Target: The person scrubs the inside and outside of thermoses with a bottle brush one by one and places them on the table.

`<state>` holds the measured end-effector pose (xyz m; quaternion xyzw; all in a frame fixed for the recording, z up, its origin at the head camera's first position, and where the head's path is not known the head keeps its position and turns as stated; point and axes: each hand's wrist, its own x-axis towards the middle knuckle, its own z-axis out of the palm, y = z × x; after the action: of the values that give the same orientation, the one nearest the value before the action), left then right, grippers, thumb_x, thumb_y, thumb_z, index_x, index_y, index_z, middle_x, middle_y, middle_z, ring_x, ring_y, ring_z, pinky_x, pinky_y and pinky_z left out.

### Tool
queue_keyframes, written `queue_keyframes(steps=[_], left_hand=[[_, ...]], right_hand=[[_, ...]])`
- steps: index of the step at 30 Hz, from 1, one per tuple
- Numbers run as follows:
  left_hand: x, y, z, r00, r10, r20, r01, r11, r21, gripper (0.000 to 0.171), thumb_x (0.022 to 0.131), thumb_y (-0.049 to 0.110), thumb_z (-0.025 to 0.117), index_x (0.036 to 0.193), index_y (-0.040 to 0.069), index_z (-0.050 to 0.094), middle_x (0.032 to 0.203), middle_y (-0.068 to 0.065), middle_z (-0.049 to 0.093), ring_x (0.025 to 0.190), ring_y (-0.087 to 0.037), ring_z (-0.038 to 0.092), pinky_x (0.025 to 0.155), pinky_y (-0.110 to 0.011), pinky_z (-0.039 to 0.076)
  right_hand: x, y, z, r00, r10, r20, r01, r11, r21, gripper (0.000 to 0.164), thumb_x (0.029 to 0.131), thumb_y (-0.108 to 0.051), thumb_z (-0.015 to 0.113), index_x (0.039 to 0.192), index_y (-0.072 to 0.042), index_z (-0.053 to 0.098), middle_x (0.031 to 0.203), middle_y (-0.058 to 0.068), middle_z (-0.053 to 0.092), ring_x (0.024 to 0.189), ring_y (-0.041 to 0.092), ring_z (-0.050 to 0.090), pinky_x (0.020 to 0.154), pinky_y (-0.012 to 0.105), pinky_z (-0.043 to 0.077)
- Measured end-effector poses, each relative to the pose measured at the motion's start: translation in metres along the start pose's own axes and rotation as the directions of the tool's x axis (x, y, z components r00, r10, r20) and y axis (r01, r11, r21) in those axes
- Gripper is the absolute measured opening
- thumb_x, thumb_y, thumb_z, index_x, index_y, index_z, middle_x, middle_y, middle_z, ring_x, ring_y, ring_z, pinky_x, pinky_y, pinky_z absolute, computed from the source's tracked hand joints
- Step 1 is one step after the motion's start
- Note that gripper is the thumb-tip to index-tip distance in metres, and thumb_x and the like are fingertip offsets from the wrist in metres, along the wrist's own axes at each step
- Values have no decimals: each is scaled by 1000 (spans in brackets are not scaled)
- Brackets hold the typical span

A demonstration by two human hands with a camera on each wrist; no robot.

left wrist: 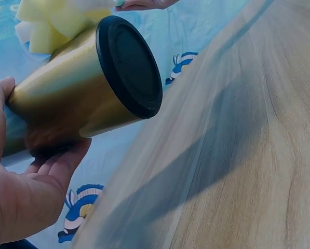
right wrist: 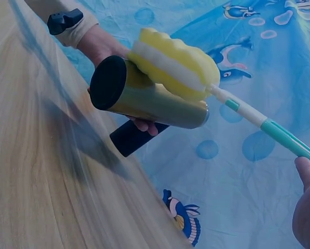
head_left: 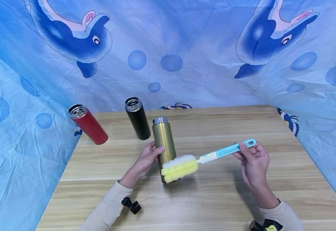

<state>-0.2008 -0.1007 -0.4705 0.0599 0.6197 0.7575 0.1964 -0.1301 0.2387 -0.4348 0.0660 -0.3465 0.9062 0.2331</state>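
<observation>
My left hand [head_left: 149, 158] grips a gold thermos bottle [head_left: 164, 138] around its middle. The bottle has no lid, its steel neck points up and away, and its black base [left wrist: 131, 67] is lifted off the table in the left wrist view. My right hand [head_left: 254, 163] pinches the blue handle [head_left: 231, 149] of a bottle brush near its end. The brush's yellow and white sponge head [head_left: 180, 168] overlaps the lower part of the gold bottle in the head view. In the right wrist view the sponge head [right wrist: 173, 65] lies alongside the bottle's outer wall.
A black thermos bottle [head_left: 138, 118] without a lid stands at the back of the wooden table [head_left: 228, 122]. A red lidless one [head_left: 88, 124] stands near the left edge. Blue cloth [head_left: 196, 80] printed with dolphins hangs behind and at the sides.
</observation>
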Motion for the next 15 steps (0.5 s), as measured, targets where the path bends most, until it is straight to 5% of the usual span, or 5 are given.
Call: queue_keyframes(steps=[9,15], left_hand=[[-4,-2,3,999,-17,-30,18,998,55,50,94,22,64,128,-13,54,101,-5,74,92,-14,70,83,-27,55],[-5,-4,7,998,-27,-60,31,997,64,46,94,22,67,126,-9,58,95,-1,75,82,-9,67,71,-21,50]], right_hand=[[1,-3,3,999,-17,-30,18,1000,16,7,93,22,53,95,16,56,81,24,72,72,29,76,65,35,61],[2,-4,3,999,-23,-38,23,1000,0,6,93,21,54,97,17,56,82,25,72,74,30,76,66,35,61]])
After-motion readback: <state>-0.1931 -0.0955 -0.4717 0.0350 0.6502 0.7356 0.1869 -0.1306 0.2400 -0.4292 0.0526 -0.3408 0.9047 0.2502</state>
